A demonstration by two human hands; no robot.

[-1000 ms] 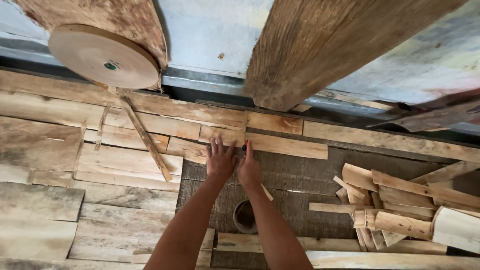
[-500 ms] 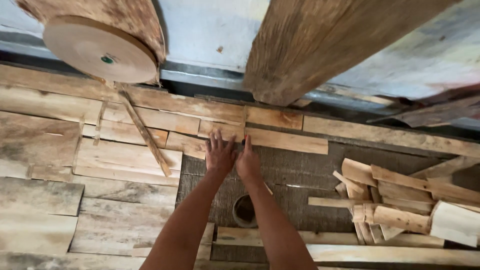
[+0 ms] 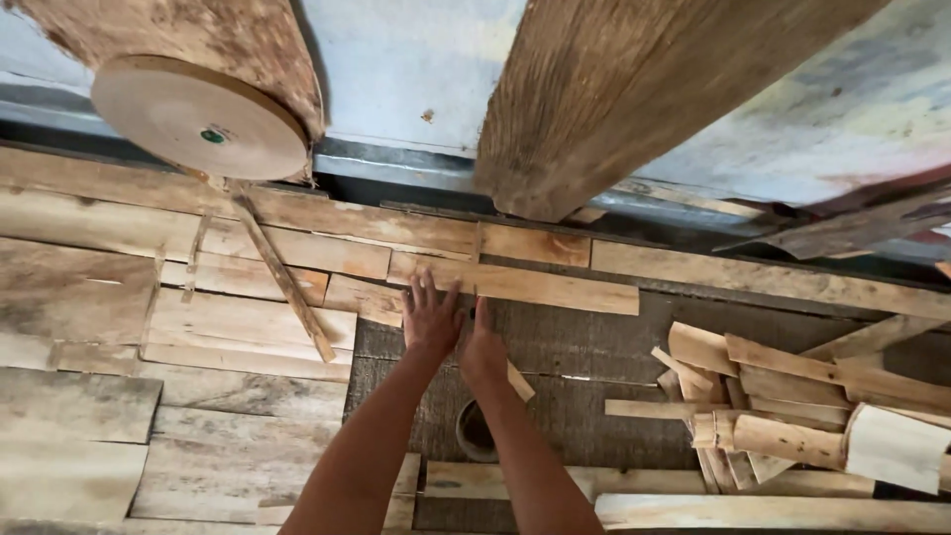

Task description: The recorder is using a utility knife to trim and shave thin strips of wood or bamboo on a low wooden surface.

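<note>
Pressing flat with fingers spread, the left hand [image 3: 430,319] lies on the near edge of a long pale plank [image 3: 515,283] that runs sideways across the middle of the floor. Just beside it, the right hand [image 3: 482,344] is narrow, its fingers drawn together and pointing at the same plank edge; whether it grips something small I cannot tell. Both hands rest over a strip of dark matting [image 3: 584,347]. A round hole [image 3: 474,431] shows in the matting between the forearms. Flat boards [image 3: 238,327] cover the floor to the left, a heap of short offcuts [image 3: 783,396] lies well apart to the right, and a round wooden disc [image 3: 198,117] leans at the far left
</note>
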